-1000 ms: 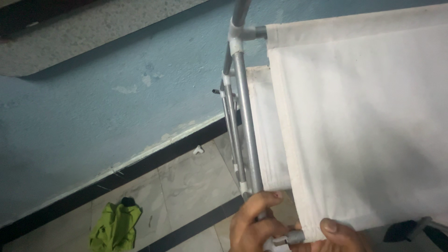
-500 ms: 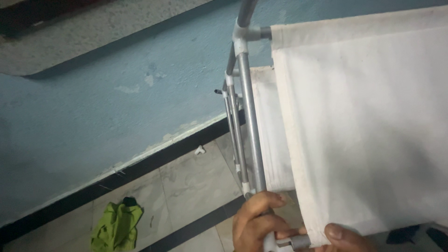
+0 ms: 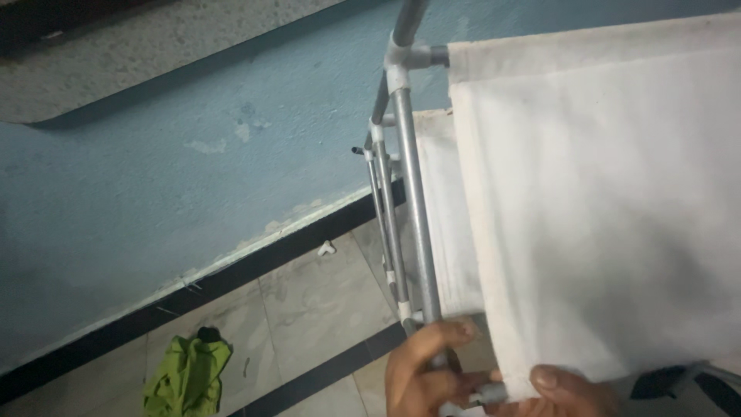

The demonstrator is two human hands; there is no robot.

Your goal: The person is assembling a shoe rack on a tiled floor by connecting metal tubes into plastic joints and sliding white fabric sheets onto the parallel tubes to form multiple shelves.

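Presently, item one: my left hand (image 3: pixel 423 371), at the bottom edge of the head view, fingers curled round the lower end of the grey metal tube (image 3: pixel 415 208) of a rack frame, index finger laid across the tube just below a white plastic joint. Grip closed on the tube.

Item two: my right hand (image 3: pixel 567 390), partly cut off by the frame's lower edge, thumb pressed flat on the bottom corner of the white cloth panel (image 3: pixel 602 201), pinching the hem where it wraps a short grey rod end (image 3: pixel 491 394). How the remaining fingers sit beneath the cloth I cannot tell.

Item three: the cloth panel itself, stretched between the top rail and my hands, filling the right half of the view; a second, narrower white panel (image 3: pixel 441 224) lies behind it, just beside the tube.

Item four: a white T-connector (image 3: pixel 397 60) at the tube's top, joining the rail.

Item five: a blue wall (image 3: pixel 193 154) with a black skirting band, tiled floor (image 3: pixel 324 301) below, a crumpled green cloth (image 3: pixel 187 376) lying on the tiles, well apart from the rack.
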